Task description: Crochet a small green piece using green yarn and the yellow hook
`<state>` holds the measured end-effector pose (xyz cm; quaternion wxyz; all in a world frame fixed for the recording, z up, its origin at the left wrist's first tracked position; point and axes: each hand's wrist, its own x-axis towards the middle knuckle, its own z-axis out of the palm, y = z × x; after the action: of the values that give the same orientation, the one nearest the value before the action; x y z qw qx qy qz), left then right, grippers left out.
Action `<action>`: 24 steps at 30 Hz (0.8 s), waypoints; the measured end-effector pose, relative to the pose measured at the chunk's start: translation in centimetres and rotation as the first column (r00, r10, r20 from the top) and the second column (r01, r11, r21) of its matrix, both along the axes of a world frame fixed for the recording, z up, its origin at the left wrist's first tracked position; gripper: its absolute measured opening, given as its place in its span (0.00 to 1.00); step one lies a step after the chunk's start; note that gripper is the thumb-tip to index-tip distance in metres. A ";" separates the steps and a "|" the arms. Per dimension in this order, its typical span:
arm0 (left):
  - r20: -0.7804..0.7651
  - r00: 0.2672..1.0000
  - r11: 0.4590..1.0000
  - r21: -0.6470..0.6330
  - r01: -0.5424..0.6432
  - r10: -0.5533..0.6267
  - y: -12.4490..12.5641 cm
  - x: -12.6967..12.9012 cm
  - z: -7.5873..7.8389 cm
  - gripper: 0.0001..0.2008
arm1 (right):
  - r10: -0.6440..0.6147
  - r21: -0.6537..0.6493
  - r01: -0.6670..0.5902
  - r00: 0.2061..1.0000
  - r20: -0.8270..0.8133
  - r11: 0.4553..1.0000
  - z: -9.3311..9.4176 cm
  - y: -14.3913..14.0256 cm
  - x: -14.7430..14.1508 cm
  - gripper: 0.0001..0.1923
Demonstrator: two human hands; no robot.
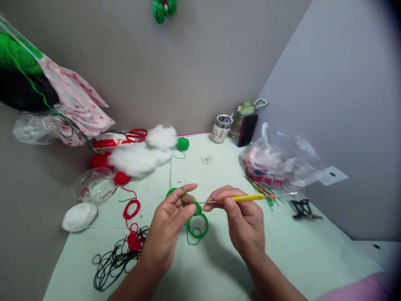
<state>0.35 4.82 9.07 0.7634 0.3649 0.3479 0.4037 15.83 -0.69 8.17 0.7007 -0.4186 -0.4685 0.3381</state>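
Observation:
My left hand [171, 221] pinches a small green crochet piece [197, 209], with green yarn wound over its index finger and a green loop [198, 228] hanging below. My right hand [241, 219] grips a crochet hook with a yellow handle [242, 199]; its metal tip points left into the green piece. A green yarn strand [171, 167] runs from the work back to a small green yarn ball [182, 144] near the wall.
On the pale green table [297, 251]: white stuffing [140, 156], red scissors [136, 134], red yarn [131, 209], black cord [115, 261], a white yarn ball [79, 216], a clear bowl [94, 186], a cup of pens [221, 128], a bottle [244, 115], a plastic bag [275, 161], black clips [302, 209].

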 end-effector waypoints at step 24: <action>0.038 0.999 0.999 -0.046 0.024 -0.022 0.3 -0.2 0.0 0.37 | 0.054 -0.090 -0.075 0.975 -0.217 0.993 0.0 0.9 -0.6 0.12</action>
<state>0.12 5.15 9.09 0.7827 0.3434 0.3384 0.3937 15.24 0.20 8.19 0.7143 -0.3982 -0.3866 0.4263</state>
